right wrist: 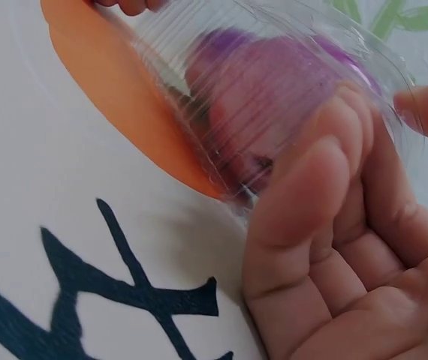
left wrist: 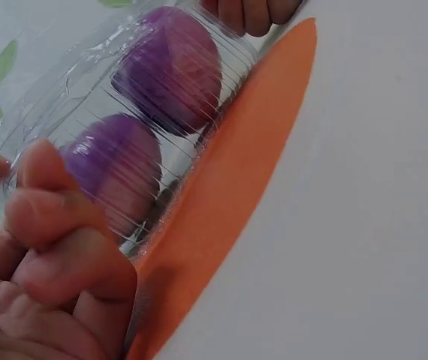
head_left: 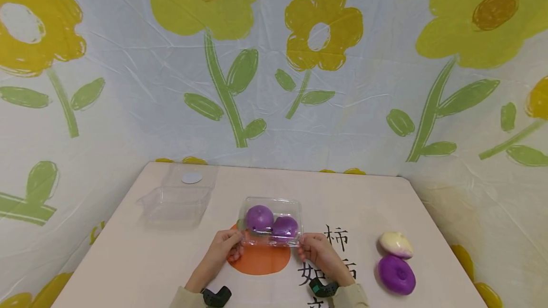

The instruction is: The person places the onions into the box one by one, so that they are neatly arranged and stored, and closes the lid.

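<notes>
The left hand and right hand each pinched one end of the clear clamshell box, which sat over the orange circle on the table. Its ribbed plastic blurred the 2 purple balls inside. Right of the box, black lettering was partly hidden by the right hand.
</notes>
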Demonstrator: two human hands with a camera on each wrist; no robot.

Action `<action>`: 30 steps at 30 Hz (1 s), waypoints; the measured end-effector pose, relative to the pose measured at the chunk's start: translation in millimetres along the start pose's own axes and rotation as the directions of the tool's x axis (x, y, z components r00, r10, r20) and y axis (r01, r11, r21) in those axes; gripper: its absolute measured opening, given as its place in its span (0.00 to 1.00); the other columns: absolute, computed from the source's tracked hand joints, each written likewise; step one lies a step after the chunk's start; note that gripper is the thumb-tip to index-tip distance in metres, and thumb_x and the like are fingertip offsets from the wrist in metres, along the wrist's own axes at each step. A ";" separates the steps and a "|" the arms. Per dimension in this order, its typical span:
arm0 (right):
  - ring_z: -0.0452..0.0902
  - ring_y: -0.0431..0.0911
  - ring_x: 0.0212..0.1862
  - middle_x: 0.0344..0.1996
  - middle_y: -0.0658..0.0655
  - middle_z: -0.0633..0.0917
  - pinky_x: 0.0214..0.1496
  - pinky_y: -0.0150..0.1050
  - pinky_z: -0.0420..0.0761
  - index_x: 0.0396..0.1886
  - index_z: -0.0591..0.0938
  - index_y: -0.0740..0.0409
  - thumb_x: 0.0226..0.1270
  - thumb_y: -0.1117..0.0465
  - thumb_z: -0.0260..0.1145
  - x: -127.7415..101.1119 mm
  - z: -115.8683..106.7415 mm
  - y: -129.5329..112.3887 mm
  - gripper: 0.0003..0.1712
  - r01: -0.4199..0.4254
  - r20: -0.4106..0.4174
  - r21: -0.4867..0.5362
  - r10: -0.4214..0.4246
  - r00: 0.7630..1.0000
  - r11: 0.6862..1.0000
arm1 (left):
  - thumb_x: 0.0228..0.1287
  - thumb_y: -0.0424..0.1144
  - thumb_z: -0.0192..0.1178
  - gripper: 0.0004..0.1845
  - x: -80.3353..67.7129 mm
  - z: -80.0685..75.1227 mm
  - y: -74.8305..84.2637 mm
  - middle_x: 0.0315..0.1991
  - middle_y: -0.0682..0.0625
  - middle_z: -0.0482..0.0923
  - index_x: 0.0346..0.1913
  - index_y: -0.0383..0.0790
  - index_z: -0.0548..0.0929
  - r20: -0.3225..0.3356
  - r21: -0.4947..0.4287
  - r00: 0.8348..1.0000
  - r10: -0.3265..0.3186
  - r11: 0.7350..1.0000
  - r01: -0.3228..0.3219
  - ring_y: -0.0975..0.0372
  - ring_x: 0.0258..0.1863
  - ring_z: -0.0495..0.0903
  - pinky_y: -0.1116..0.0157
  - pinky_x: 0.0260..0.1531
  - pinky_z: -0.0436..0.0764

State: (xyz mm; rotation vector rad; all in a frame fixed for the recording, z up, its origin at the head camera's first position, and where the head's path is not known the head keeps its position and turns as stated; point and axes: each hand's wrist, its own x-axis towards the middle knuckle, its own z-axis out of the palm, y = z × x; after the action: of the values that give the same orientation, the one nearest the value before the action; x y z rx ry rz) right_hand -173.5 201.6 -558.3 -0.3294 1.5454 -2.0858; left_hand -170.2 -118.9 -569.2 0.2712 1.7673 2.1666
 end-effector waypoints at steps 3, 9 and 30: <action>0.76 0.38 0.28 0.27 0.50 0.83 0.33 0.29 0.80 0.34 0.81 0.60 0.76 0.67 0.48 0.0 0.7 0.9 0.15 -0.004 -0.033 0.001 0.004 0.999 1.000 | 0.75 0.38 0.53 0.24 0.3 2.6 0.8 0.19 0.51 0.74 0.36 0.11 0.70 -0.038 0.016 0.999 -0.004 1.000 0.005 0.68 0.15 0.68 0.76 0.16 0.72; 0.75 0.39 0.27 0.27 0.50 0.82 0.32 0.28 0.80 0.34 0.81 0.60 0.75 0.68 0.48 -0.4 0.9 1.2 0.15 0.011 -0.040 -0.004 -0.011 0.999 1.000 | 0.74 0.35 0.52 0.21 0.3 6.5 -0.8 0.17 0.52 0.74 0.34 0.13 0.71 -0.081 0.039 0.997 -0.005 0.999 0.008 0.68 0.14 0.68 0.76 0.15 0.72; 0.74 0.40 0.26 0.25 0.50 0.82 0.30 0.28 0.78 0.31 0.80 0.63 0.74 0.68 0.50 -0.9 5.1 -4.1 0.14 -0.023 -0.089 -0.047 0.018 0.996 0.999 | 0.73 0.32 0.50 0.14 2.6 2.8 -1.3 0.16 0.52 0.73 0.28 0.30 0.77 -0.068 0.037 0.996 -0.054 0.998 0.056 0.67 0.13 0.68 0.76 0.15 0.71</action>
State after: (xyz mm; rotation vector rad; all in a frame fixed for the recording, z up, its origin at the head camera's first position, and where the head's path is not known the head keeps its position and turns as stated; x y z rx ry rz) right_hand -171.4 198.8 -552.7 -0.2404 1.6447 -2.0756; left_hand -171.5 -115.1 -570.0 0.1584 1.8326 2.1282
